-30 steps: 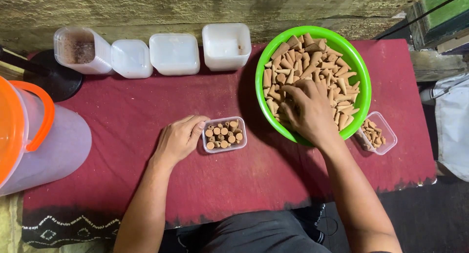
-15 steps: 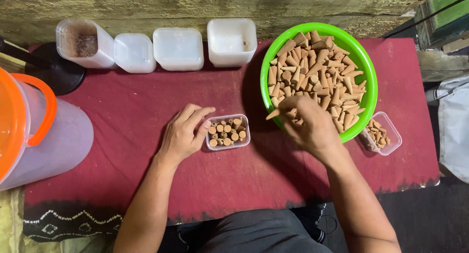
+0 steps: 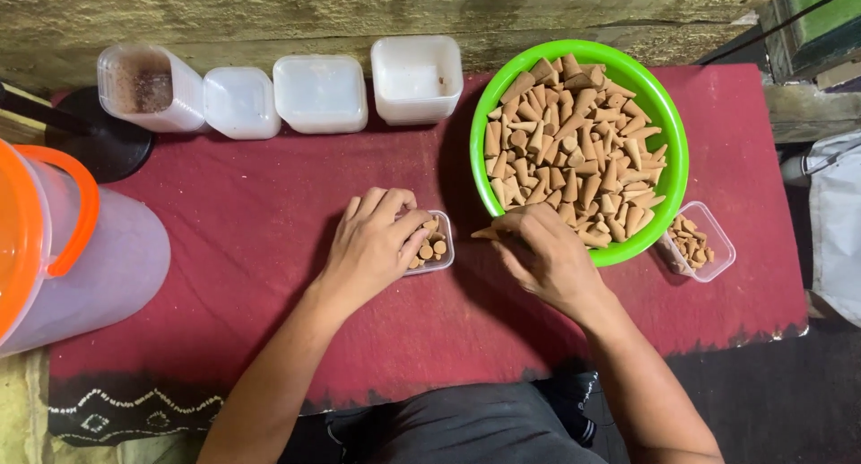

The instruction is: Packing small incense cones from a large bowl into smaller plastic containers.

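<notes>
A bright green bowl [image 3: 674, 173] heaped with brown incense cones [image 3: 574, 150] stands at the back right of a dark red cloth. My right hand [image 3: 543, 253] is at the bowl's near left rim, fingers closed on a few cones, one tip poking out to the left. My left hand [image 3: 372, 244] lies over a small clear plastic box [image 3: 439, 253] of upright cones, covering most of it, fingers curled on its top. The two hands are a short gap apart.
A second small clear box [image 3: 708, 240] with cones sits right of the bowl. Several white and clear tubs [image 3: 321, 92] line the back wall. A large translucent jug with an orange handle [image 3: 85, 240] stands at the left. The cloth's front edge [image 3: 430, 383] hangs over.
My right hand has left the bowl with cones and moved down-left toward the small box. My left hand slid right from beside the box to on top of it.
</notes>
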